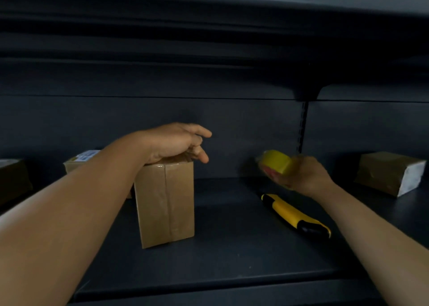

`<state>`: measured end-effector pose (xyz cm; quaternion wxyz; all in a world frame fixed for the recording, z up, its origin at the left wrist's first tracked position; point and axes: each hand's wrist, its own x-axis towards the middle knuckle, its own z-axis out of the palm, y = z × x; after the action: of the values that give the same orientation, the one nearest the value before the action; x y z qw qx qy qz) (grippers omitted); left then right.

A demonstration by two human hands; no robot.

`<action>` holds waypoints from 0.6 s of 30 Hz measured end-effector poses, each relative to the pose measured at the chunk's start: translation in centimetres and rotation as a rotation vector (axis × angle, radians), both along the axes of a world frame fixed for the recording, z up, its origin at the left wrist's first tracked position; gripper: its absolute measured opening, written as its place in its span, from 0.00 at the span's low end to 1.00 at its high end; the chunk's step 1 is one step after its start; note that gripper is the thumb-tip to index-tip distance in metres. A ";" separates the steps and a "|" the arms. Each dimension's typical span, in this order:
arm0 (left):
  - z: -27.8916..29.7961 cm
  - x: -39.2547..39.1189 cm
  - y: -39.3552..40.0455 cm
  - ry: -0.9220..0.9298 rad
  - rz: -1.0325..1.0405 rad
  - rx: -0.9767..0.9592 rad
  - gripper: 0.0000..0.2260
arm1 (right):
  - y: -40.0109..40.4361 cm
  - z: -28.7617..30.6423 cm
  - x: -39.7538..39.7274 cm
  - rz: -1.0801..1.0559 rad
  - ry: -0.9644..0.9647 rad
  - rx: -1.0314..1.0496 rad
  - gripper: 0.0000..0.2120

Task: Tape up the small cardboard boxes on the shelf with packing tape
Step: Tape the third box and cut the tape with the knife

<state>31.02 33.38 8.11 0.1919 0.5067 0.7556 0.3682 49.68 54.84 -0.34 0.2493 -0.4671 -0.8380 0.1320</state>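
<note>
The left hand point(176, 143) rests on top of the upright box point(166, 203) on the shelf point(232, 259), fingers loosely spread, likely steadying it; the right hand point(301, 175) clasps the blurred tape roll point(276, 164) just above the yellow knife point(296, 215), seemingly kept near for cutting

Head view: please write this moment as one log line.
left hand: rests on upright brown cardboard box | right hand: holds yellow tape roll

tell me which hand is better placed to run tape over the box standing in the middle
Right. The right hand already grips the yellow tape roll beside the upright box, while the left hand rests on the box top, steadying it.
</note>
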 end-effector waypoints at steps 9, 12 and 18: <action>0.0 0.2 0.1 -0.015 0.009 0.014 0.16 | -1.5 0.1 0.2 -0.023 -0.498 0.016 0.32; -0.1 0.3 0.0 -0.042 0.015 0.029 0.16 | -2.7 1.3 -0.4 0.035 -0.400 0.125 0.27; 0.1 0.5 -0.3 -0.017 0.028 0.040 0.17 | -11.3 4.2 -3.5 0.498 0.296 -0.270 0.19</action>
<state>31.54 33.07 8.19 0.1830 0.4966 0.7535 0.3902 46.18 43.54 3.83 0.2643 -0.2519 -0.8561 0.3658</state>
